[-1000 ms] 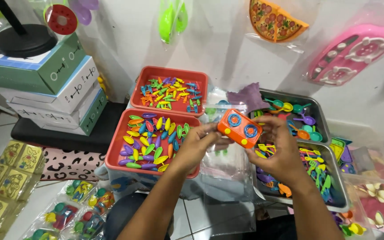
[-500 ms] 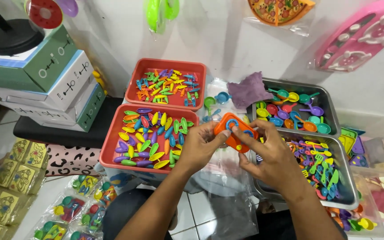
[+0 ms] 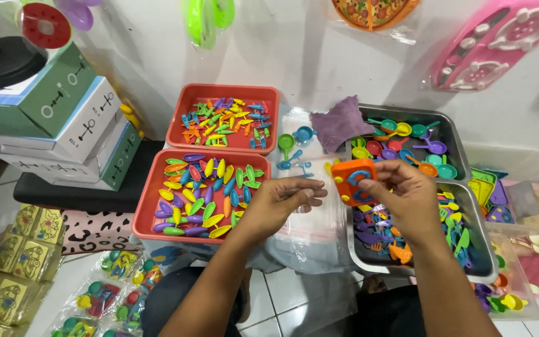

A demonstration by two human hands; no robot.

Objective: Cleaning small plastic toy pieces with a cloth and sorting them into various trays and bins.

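Note:
My right hand (image 3: 407, 200) holds a small orange toy stove (image 3: 352, 181) with blue burner rings, tilted up on its side above the near metal tray (image 3: 481, 249). My left hand (image 3: 279, 203) hovers just left of the stove with its fingers loosely apart and holds nothing. It is over a stack of clear plastic bags (image 3: 310, 234), beside the near red tray (image 3: 148, 215) of coloured oval toy pieces.
A far red tray (image 3: 176, 122) holds small coloured utensils. A far metal tray (image 3: 453, 140) holds toy pans and ladles beside a purple cloth (image 3: 341, 125). Stacked boxes (image 3: 63, 125) stand at left. Bagged toys (image 3: 104, 299) lie on the floor and hang on the wall.
My left hand has let go of the orange stove and drawn back slightly. My right hand alone now holds the stove, turned more upright and shifted right.

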